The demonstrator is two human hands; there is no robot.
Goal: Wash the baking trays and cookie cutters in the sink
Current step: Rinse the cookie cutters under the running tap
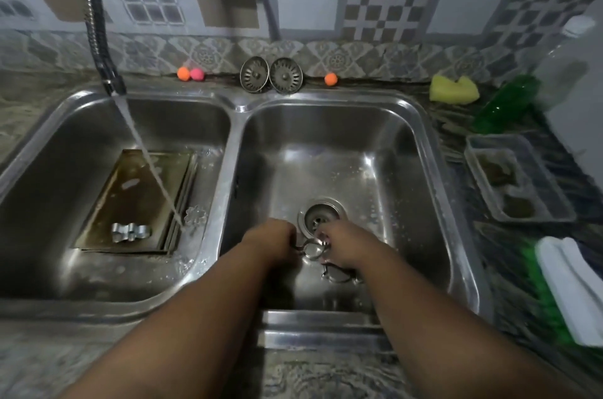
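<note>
Head view: left hand (272,237) and right hand (342,247) pinch a cookie cutter (311,248) between them, just before the drain (321,217). Better to rub its inner edges slowly; the baking tray (130,196) lies well left, under the stream (146,163).

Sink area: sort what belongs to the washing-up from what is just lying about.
Job: baking tray, cutter on the tray, flower cutter beside it, gripped cutter between left hand and right hand, fourth cutter near it, running water, yellow sponge.
Lying about: two strainer plugs, three coloured balls, white cloth, plastic container.
</note>
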